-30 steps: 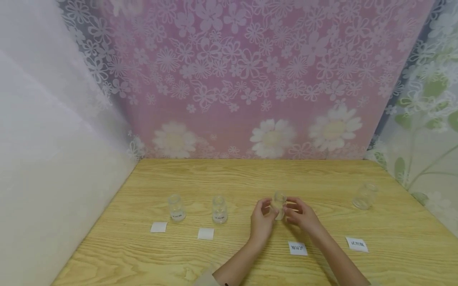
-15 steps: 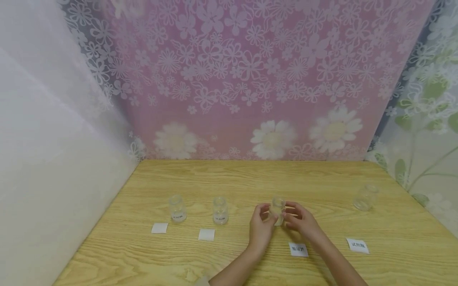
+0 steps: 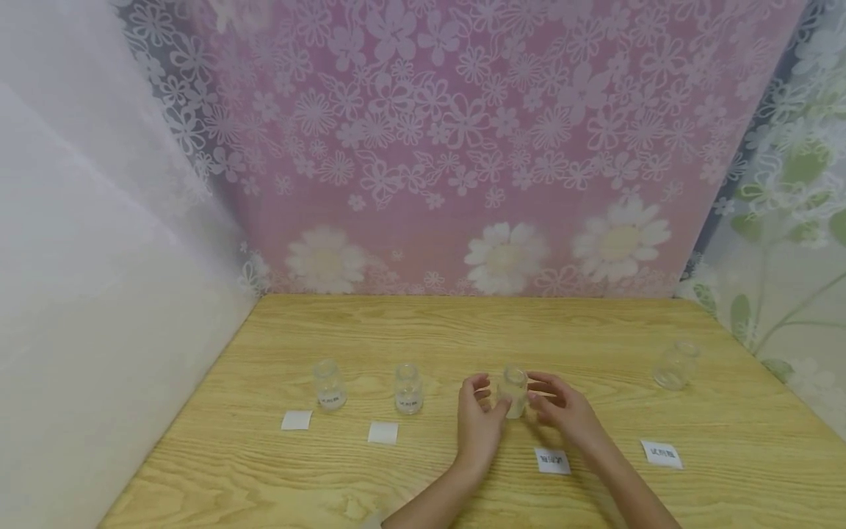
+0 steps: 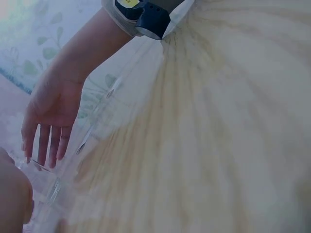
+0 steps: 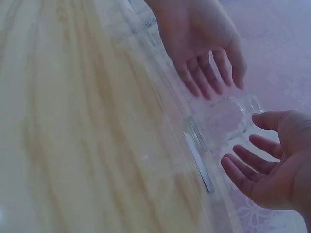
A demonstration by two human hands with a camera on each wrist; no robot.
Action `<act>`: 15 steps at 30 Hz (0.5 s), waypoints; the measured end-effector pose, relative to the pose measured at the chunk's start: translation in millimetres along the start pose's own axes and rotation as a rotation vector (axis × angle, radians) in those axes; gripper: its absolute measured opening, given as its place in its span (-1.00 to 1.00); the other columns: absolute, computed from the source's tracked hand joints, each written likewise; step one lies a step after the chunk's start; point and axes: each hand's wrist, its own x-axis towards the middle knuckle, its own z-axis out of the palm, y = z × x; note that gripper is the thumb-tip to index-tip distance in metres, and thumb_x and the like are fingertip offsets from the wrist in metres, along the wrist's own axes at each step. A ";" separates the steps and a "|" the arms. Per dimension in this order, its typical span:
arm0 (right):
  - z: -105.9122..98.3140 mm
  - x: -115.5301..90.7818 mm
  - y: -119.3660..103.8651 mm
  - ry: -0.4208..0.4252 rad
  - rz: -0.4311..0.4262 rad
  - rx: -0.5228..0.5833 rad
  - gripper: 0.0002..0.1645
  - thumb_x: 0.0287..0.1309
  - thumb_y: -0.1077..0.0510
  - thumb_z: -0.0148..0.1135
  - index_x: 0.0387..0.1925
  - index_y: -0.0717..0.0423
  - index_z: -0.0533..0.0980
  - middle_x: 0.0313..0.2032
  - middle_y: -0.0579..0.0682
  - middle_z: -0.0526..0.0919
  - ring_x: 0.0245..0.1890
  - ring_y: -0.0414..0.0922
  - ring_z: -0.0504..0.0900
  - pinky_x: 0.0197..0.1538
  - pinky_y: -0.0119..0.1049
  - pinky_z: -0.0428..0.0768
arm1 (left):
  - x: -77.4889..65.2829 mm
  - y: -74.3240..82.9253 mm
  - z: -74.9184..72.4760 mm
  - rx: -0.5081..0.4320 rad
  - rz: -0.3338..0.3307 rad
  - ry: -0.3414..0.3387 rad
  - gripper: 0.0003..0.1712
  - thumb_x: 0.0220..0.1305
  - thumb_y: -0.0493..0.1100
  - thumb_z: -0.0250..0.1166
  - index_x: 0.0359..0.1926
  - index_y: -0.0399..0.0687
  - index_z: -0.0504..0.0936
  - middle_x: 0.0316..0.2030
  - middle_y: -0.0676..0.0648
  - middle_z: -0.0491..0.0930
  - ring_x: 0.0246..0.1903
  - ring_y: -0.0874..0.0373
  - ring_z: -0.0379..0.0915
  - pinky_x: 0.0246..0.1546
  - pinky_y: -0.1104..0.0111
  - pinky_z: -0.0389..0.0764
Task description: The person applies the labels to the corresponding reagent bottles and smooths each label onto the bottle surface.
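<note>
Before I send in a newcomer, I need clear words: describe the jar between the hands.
On the wood-grain table, look right of centre. The clear glass jar is upright between the left hand and right hand, the only jar with a hand on each side.

Table (image 3: 423,330): wood-grain top, yellowish, spanning lower frame. Standing on it: first jar (image 3: 329,383), left, label (image 3: 330,400) near base; second jar (image 3: 408,388), left of centre, similarly labelled; third jar (image 3: 513,393), right of centre; fourth jar (image 3: 675,366), far right. Lying flat: plain slip (image 3: 296,420), lower left; plain slip (image 3: 383,432), lower centre; two printed slips (image 3: 552,461), lower right.
</note>
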 end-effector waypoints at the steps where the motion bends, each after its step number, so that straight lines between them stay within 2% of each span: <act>1: -2.3 -0.7 0.9 0.011 -0.027 -0.046 -0.49 0.25 0.09 0.13 0.15 0.25 0.34 0.03 0.29 0.45 -0.04 0.13 0.49 -0.18 -0.19 0.57 | -0.8 0.4 -0.9 0.015 0.028 0.002 -0.56 0.11 -0.26 0.31 0.01 -0.13 0.38 -0.10 0.00 0.37 -0.07 0.04 0.32 -0.08 0.22 0.42; 4: -12.0 -5.4 4.1 0.004 -0.101 -0.183 -0.60 0.24 0.08 0.13 0.04 0.22 0.44 -0.09 0.15 0.56 -0.16 0.01 0.55 -0.22 -0.27 0.57 | -4.7 2.0 -4.9 0.081 0.104 -0.055 -0.66 0.10 -0.27 0.32 -0.10 -0.07 0.44 -0.19 0.08 0.41 -0.18 0.14 0.36 -0.18 0.33 0.45; 7: -24.2 -11.9 8.4 -0.068 -0.167 -0.299 -0.68 0.23 0.09 0.15 -0.05 0.19 0.50 -0.19 0.03 0.61 -0.27 -0.14 0.56 -0.30 -0.34 0.54 | -9.0 1.8 -8.2 0.203 0.207 -0.195 -0.78 0.11 -0.27 0.32 -0.21 -0.04 0.51 -0.28 0.15 0.45 -0.27 0.26 0.38 -0.30 0.47 0.47; 11: -40.2 -20.0 18.3 -0.206 -0.212 -0.376 -0.71 0.19 0.09 0.19 -0.12 0.19 0.52 -0.26 -0.05 0.59 -0.35 -0.25 0.49 -0.36 -0.36 0.52 | -11.9 -3.2 -11.0 0.450 0.369 -0.376 -0.82 0.13 -0.16 0.34 -0.21 -0.01 0.60 -0.29 0.20 0.46 -0.30 0.38 0.36 -0.35 0.58 0.43; 15: -50.8 -22.9 27.1 -0.318 -0.249 -0.412 -0.70 0.13 0.04 0.24 -0.15 0.11 0.53 -0.25 -0.11 0.55 -0.31 -0.24 0.48 -0.32 -0.36 0.50 | -13.3 -7.4 -14.2 0.680 0.495 -0.468 -0.73 0.11 -0.01 0.34 -0.15 0.07 0.62 -0.27 0.24 0.46 -0.29 0.44 0.31 -0.34 0.67 0.34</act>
